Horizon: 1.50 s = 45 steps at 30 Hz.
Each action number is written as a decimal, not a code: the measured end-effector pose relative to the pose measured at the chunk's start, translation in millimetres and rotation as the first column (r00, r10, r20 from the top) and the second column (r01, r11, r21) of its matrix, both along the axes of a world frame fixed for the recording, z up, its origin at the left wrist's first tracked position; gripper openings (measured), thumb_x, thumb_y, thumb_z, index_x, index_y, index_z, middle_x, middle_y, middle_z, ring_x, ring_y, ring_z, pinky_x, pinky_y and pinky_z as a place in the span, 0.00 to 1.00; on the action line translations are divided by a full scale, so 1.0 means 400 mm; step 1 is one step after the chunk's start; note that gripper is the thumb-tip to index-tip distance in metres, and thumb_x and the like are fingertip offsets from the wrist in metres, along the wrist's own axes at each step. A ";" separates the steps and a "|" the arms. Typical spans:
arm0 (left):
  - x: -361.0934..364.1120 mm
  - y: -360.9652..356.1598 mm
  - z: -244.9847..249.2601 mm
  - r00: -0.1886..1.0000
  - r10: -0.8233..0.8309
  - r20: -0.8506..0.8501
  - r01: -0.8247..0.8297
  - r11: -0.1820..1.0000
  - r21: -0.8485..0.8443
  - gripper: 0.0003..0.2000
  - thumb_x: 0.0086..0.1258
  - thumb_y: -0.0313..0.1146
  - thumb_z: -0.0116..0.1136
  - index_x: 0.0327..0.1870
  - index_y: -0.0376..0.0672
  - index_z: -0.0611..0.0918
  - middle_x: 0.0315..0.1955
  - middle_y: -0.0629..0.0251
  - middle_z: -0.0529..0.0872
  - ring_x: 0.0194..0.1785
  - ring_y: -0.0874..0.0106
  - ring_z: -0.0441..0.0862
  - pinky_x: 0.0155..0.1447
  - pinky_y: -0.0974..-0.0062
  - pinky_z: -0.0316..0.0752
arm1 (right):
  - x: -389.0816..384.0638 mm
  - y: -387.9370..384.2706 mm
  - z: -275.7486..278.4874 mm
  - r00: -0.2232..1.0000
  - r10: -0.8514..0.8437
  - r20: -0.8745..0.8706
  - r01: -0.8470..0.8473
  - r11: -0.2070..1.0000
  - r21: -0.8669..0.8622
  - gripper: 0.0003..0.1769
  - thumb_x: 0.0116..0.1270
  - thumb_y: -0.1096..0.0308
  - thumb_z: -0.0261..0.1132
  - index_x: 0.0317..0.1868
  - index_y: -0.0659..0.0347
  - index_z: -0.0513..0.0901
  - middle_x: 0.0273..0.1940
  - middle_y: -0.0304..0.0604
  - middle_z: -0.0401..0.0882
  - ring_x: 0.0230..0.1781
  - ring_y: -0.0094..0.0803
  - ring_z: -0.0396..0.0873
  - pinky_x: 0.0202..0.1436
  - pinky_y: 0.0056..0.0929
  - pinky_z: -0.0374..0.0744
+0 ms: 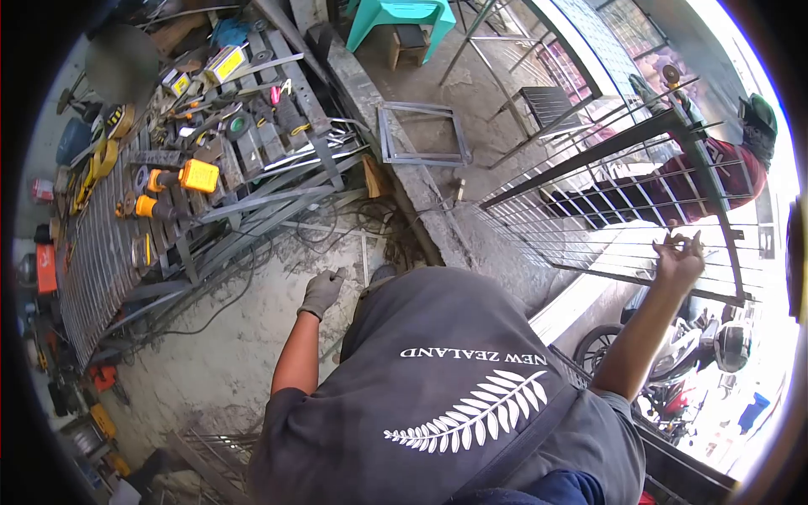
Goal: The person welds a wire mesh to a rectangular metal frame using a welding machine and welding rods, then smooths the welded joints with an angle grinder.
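Observation:
My left hand (322,292) wears a grey work glove and hangs low over the concrete floor, left of my body. Its fingers are curled in, and nothing shows in them. On the other side, my bare right hand (680,259) is raised at a metal grille (581,162), its bent fingers at the thin rods; the exact grip is partly hidden. The grille has a dark frame crossed by several rods and stands tilted. Behind it, a person in a maroon top and dark cap (724,175) leans in.
A slatted metal workbench (109,252) on the left carries yellow cordless power tools (199,176), discs and boxes. A square metal frame (423,135) lies on the floor near a green plastic stool (402,18). Cables (227,305) cross the floor. Motorcycles (673,358) stand at right.

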<state>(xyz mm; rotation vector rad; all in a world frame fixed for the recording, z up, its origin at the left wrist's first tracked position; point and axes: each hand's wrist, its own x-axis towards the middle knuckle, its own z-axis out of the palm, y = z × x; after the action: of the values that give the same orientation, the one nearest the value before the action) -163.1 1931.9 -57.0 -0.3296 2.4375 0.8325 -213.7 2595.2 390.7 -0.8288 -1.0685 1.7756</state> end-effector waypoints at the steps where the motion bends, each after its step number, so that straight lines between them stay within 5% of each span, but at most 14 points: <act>1: -0.003 -0.001 -0.006 1.000 -0.011 0.010 0.011 1.000 0.003 0.35 0.84 0.68 0.53 0.49 0.38 0.91 0.47 0.41 0.94 0.57 0.44 0.91 0.63 0.50 0.82 | 0.012 0.078 -0.070 0.999 0.033 -0.004 -0.034 0.999 -0.007 0.16 0.86 0.62 0.67 0.60 0.66 0.76 0.33 0.41 0.74 0.48 0.47 0.85 0.66 0.88 0.64; 5: -0.048 0.020 0.022 0.994 -0.107 0.012 0.107 0.994 -0.033 0.34 0.84 0.67 0.52 0.51 0.40 0.93 0.49 0.41 0.94 0.59 0.42 0.90 0.65 0.50 0.82 | 0.038 0.105 -0.155 0.991 -0.131 -0.036 0.129 0.991 -0.043 0.23 0.83 0.62 0.70 0.65 0.67 0.72 0.32 0.38 0.67 0.34 0.31 0.74 0.53 0.54 0.92; 8: -0.084 0.019 0.017 0.982 -0.179 -0.066 0.178 0.984 -0.026 0.34 0.84 0.66 0.53 0.49 0.38 0.93 0.47 0.39 0.94 0.57 0.41 0.91 0.63 0.47 0.82 | 0.101 0.259 -0.224 0.985 -0.164 -0.057 0.158 0.983 -0.095 0.21 0.82 0.59 0.72 0.60 0.64 0.73 0.28 0.36 0.67 0.31 0.35 0.75 0.52 0.59 0.90; 12: -0.150 0.068 0.042 0.948 -0.298 -0.114 0.296 0.954 -0.036 0.30 0.83 0.61 0.56 0.48 0.37 0.93 0.45 0.39 0.93 0.54 0.41 0.92 0.58 0.47 0.83 | 0.113 0.281 -0.221 0.978 -0.174 -0.113 0.167 0.984 -0.066 0.11 0.79 0.63 0.76 0.44 0.57 0.82 0.25 0.31 0.65 0.27 0.26 0.69 0.47 0.40 0.92; 14: -0.202 0.131 0.091 0.925 -0.356 -0.135 0.353 0.935 -0.047 0.27 0.82 0.57 0.59 0.49 0.38 0.93 0.45 0.40 0.94 0.54 0.43 0.92 0.57 0.49 0.84 | 0.108 0.360 -0.284 0.984 -0.172 -0.045 0.171 0.985 -0.021 0.20 0.77 0.56 0.77 0.34 0.52 0.74 0.31 0.34 0.70 0.37 0.34 0.83 0.44 0.52 0.80; 20: -0.465 0.422 0.202 0.722 -0.421 -0.548 0.589 0.790 0.169 0.16 0.78 0.44 0.67 0.48 0.38 0.92 0.44 0.45 0.93 0.53 0.45 0.90 0.60 0.52 0.83 | 0.000 0.288 -0.234 0.975 -0.198 -0.101 0.184 0.974 -0.132 0.16 0.72 0.62 0.84 0.35 0.54 0.82 0.32 0.36 0.72 0.32 0.30 0.79 0.39 0.33 0.91; 26: -0.594 0.846 0.746 0.266 -0.336 -0.903 0.747 0.664 -0.028 0.25 0.76 0.35 0.70 0.73 0.38 0.83 0.58 0.43 0.90 0.61 0.44 0.87 0.68 0.53 0.80 | -0.097 0.319 -0.214 0.974 -0.172 0.150 0.178 0.983 -0.032 0.27 0.72 0.50 0.84 0.49 0.70 0.91 0.42 0.41 0.88 0.37 0.32 0.84 0.45 0.39 0.80; 28: -0.622 0.954 0.892 -0.151 -0.243 -0.958 0.683 0.675 -0.279 0.30 0.79 0.40 0.69 0.78 0.37 0.78 0.63 0.44 0.87 0.65 0.46 0.84 0.73 0.50 0.76 | -0.150 0.415 -0.305 0.994 -0.084 0.072 0.078 0.994 0.080 0.27 0.72 0.50 0.84 0.48 0.72 0.90 0.42 0.42 0.89 0.37 0.33 0.84 0.45 0.37 0.80; 30: -0.594 1.059 1.049 -0.332 -0.208 -0.920 0.584 0.721 -0.373 0.31 0.82 0.44 0.68 0.79 0.38 0.76 0.67 0.48 0.84 0.69 0.49 0.82 0.75 0.47 0.74 | -0.157 0.374 -0.255 0.997 -0.080 0.020 0.080 0.997 -0.005 0.25 0.74 0.53 0.83 0.47 0.71 0.89 0.40 0.43 0.89 0.36 0.31 0.84 0.44 0.35 0.80; 32: -0.538 1.158 1.218 -0.456 -0.177 -0.872 0.591 0.673 -0.445 0.32 0.81 0.40 0.70 0.81 0.37 0.75 0.69 0.48 0.85 0.70 0.49 0.83 0.75 0.51 0.76 | -0.155 0.347 -0.220 0.996 -0.090 0.013 0.090 0.996 0.000 0.21 0.76 0.57 0.81 0.45 0.71 0.88 0.39 0.42 0.89 0.35 0.29 0.83 0.43 0.33 0.80; 33: -0.526 1.213 1.276 -0.514 -0.150 -0.844 0.588 0.654 -0.475 0.33 0.81 0.40 0.70 0.82 0.37 0.74 0.69 0.49 0.84 0.71 0.49 0.83 0.75 0.50 0.76 | -0.148 0.345 -0.208 0.997 -0.061 0.049 0.060 0.998 0.027 0.24 0.74 0.49 0.82 0.45 0.65 0.89 0.33 0.39 0.83 0.29 0.28 0.82 0.29 0.30 0.78; 37: -0.489 1.428 1.430 -0.663 -0.153 -0.732 0.482 0.662 -0.574 0.33 0.83 0.47 0.66 0.83 0.43 0.73 0.71 0.52 0.84 0.70 0.51 0.85 0.77 0.49 0.75 | -0.157 0.358 -0.226 0.992 -0.092 0.086 0.088 0.995 0.053 0.22 0.76 0.53 0.81 0.36 0.64 0.87 0.30 0.38 0.83 0.28 0.27 0.77 0.36 0.33 0.75; 43: -0.543 1.697 1.439 -0.496 -0.366 -0.788 0.529 0.592 -0.608 0.29 0.89 0.58 0.52 0.71 0.41 0.85 0.61 0.42 0.91 0.61 0.43 0.90 0.68 0.47 0.81 | -0.111 0.339 -0.190 0.986 -0.011 0.165 -0.003 0.996 0.085 0.27 0.74 0.44 0.81 0.36 0.63 0.86 0.32 0.37 0.82 0.34 0.26 0.76 0.45 0.36 0.77; 45: -0.524 1.730 1.452 -0.240 -0.609 -0.756 0.602 0.518 -0.608 0.31 0.90 0.60 0.45 0.63 0.40 0.89 0.55 0.42 0.93 0.61 0.44 0.90 0.68 0.46 0.80 | -0.092 0.347 -0.164 0.961 0.031 0.275 -0.055 0.995 0.081 0.32 0.73 0.39 0.80 0.46 0.65 0.88 0.40 0.42 0.87 0.44 0.30 0.81 0.54 0.37 0.80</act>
<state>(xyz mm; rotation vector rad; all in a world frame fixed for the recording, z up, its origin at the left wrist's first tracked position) -372.7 2623.8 524.0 2.0830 2.9259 0.4891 -250.3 2734.1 325.2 -1.0239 -1.3438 1.6683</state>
